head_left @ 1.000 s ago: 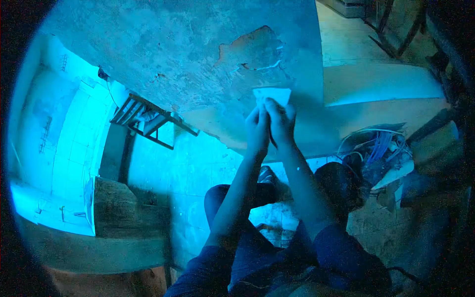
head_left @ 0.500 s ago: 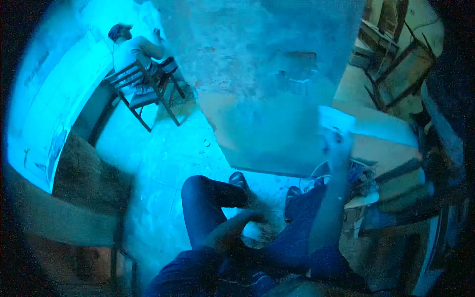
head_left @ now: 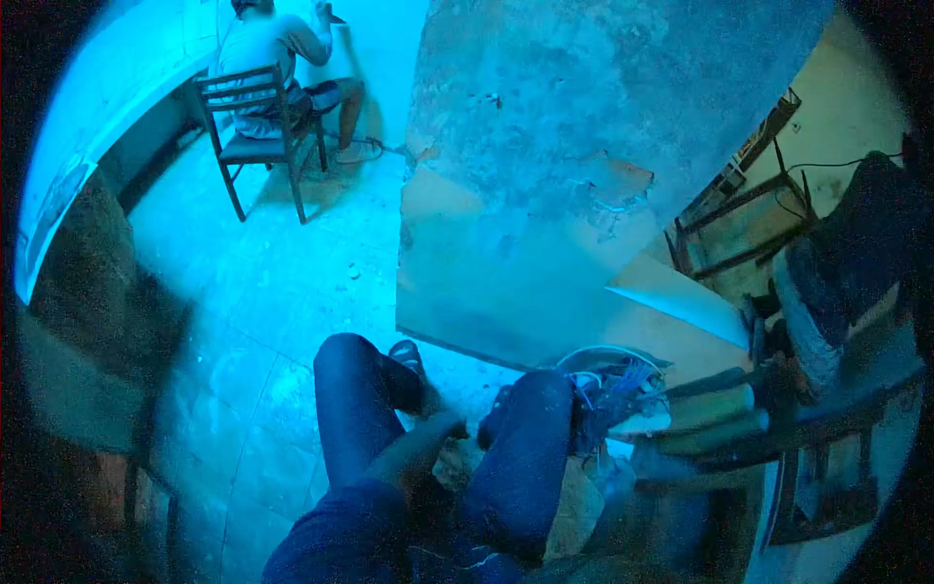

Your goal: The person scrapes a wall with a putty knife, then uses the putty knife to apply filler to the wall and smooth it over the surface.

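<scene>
My left forearm reaches down between my bent knees, and my left hand [head_left: 446, 428] hangs in shadow there, near my right leg [head_left: 525, 448]; its fingers are too dark to make out. Low on the right, beside my right thigh, my right hand [head_left: 615, 484] is smeared by motion. A small bright whitish patch [head_left: 620, 449] shows just above it; I cannot tell whether the hand holds it. Close by, a bundle of cables and wires [head_left: 632, 378] lies in a heap beyond my right knee.
A person [head_left: 277, 44] sits on a dark chair [head_left: 255, 146] at the upper left, one hand raised. A worn wall [head_left: 545, 224] stands ahead. Right of it are a wooden frame [head_left: 744, 229], dark clothing [head_left: 856, 243] and pale rolls [head_left: 715, 409]. Tiled floor [head_left: 253, 321] lies left.
My right hand, raised in front with a white flat thing, has dropped down to the right beside my thigh. The view has turned, and my left hand stays between my knees.
</scene>
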The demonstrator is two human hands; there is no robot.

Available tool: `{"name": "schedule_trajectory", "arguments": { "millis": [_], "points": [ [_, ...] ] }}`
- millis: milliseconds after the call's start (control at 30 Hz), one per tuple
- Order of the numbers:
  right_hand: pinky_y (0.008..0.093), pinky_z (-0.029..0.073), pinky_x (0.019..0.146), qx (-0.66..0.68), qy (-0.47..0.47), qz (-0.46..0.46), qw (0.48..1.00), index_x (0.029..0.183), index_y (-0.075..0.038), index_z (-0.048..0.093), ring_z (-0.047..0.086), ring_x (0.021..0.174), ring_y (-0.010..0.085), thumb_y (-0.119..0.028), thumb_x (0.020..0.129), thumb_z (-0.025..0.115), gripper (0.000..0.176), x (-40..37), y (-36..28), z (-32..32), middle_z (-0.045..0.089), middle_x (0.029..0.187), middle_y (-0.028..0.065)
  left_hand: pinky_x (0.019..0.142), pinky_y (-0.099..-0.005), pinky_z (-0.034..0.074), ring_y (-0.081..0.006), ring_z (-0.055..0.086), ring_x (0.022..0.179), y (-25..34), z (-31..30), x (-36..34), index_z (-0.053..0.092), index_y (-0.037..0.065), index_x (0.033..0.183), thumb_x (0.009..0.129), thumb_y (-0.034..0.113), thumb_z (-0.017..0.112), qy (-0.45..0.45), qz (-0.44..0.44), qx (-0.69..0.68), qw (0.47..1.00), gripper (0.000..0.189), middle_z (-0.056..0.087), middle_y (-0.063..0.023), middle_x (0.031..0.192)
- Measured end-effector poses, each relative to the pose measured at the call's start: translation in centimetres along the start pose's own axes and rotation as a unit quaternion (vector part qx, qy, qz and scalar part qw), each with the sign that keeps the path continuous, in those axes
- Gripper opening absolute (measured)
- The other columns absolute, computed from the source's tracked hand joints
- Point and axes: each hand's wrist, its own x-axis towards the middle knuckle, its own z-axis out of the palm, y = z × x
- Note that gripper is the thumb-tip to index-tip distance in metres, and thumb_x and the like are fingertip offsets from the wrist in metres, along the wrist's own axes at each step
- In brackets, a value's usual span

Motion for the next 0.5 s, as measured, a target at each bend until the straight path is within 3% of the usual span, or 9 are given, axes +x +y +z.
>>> {"name": "schedule_trajectory", "arguments": {
  "millis": [133, 200, 233, 267, 300, 400, 467, 500],
  "points": [
    [0.0245, 0.038, 0.045, -0.01, -0.003, 0.0, 1.0, 0.09, -0.008, 0.051, 0.047, 0.053, 0.0115, -0.014, 0.084, 0.055, 0.009, -0.3, 0.1, -1.7, 0.05, 0.067, 0.0003, 0.078, -0.0403, 0.046, -0.0304, 0.06, 0.089, 0.6, -2.1, -0.3, 0.061, 0.012, 0.104, 0.079, 0.047, 0.05, 0.036, 0.009, -0.008, 0.999, 0.044, 0.061, -0.017, 0.1],
    [0.0249, 0.038, 0.046, -0.011, -0.015, -0.032, 0.999, 0.091, -0.009, 0.051, 0.047, 0.053, 0.012, -0.015, 0.084, 0.055, 0.009, 0.6, -1.1, -1.3, 0.05, 0.067, 0.0002, 0.073, -0.0406, 0.047, -0.0314, 0.061, 0.082, -5.3, 0.4, 10.1, 0.062, 0.009, 0.099, 0.078, 0.046, 0.052, 0.189, -0.005, -0.069, 0.979, 0.045, 0.062, -0.0166, 0.099],
    [0.0251, 0.039, 0.046, -0.008, -0.02, -0.046, 0.999, 0.091, -0.009, 0.051, 0.048, 0.053, 0.0123, -0.015, 0.084, 0.055, 0.009, 1.1, -1.4, -1.1, 0.05, 0.067, 0.0002, 0.052, -0.0334, 0.045, -0.0171, 0.055, 0.057, -2.6, -3.8, 4.7, 0.065, 0.007, 0.086, 0.08, 0.04, 0.057, 0.269, 0.035, -0.208, 0.94, 0.035, 0.06, -0.0076, 0.067],
    [0.0253, 0.039, 0.046, -0.006, -0.028, -0.067, 0.997, 0.091, -0.01, 0.051, 0.048, 0.053, 0.0125, -0.015, 0.085, 0.055, 0.01, 1.8, -2.1, -0.5, 0.05, 0.067, 0.0002, 0.048, -0.0319, 0.044, -0.0154, 0.056, 0.057, -1.2, -6.3, 1.7, 0.063, 0.007, 0.09, 0.081, 0.038, 0.057, 0.303, 0.078, -0.426, 0.849, 0.032, 0.061, -0.0062, 0.071],
    [0.0255, 0.039, 0.046, -0.001, -0.037, -0.088, 0.995, 0.091, -0.01, 0.05, 0.048, 0.053, 0.0128, -0.016, 0.085, 0.055, 0.01, 2.6, -2.7, 0.4, 0.05, 0.068, 0.0002, 0.05, -0.03, 0.047, -0.0165, 0.056, 0.055, -2.3, -7.4, 3.8, 0.06, 0.003, 0.082, 0.081, 0.034, 0.056, 0.357, 0.122, -0.59, 0.714, 0.031, 0.06, -0.0071, 0.072],
    [0.0256, 0.039, 0.046, 0.02, -0.054, -0.114, 0.992, 0.092, -0.011, 0.05, 0.048, 0.053, 0.0131, -0.017, 0.085, 0.054, 0.01, 3.9, -3.8, 3.1, 0.05, 0.068, 0.0, 0.049, -0.0274, 0.045, -0.0159, 0.057, 0.058, -1.0, -13.2, -1.6, 0.058, 0.005, 0.081, 0.083, 0.031, 0.053, 0.472, 0.141, -0.512, 0.704, 0.027, 0.06, -0.0057, 0.075],
    [0.0249, 0.038, 0.046, 0.064, -0.072, -0.104, 0.99, 0.092, -0.012, 0.05, 0.047, 0.053, 0.0127, -0.019, 0.086, 0.054, 0.011, 3.6, -5.0, 7.6, 0.05, 0.068, -0.0004, 0.048, -0.0252, 0.043, -0.0139, 0.058, 0.062, 0.6, -15.7, -4.9, 0.057, 0.007, 0.083, 0.085, 0.029, 0.052, 0.447, 0.092, -0.622, 0.636, 0.022, 0.061, -0.0041, 0.079],
    [0.0245, 0.037, 0.047, 0.096, -0.087, -0.096, 0.987, 0.093, -0.013, 0.05, 0.046, 0.053, 0.0125, -0.02, 0.086, 0.054, 0.011, 3.3, -5.5, 9.8, 0.05, 0.067, -0.0006, 0.048, -0.0252, 0.043, -0.0139, 0.058, 0.062, 1.0, -16.5, -6.3, 0.057, 0.007, 0.083, 0.085, 0.029, 0.052, 0.454, 0.093, -0.625, 0.629, 0.022, 0.061, -0.0041, 0.079]
  ]
}}
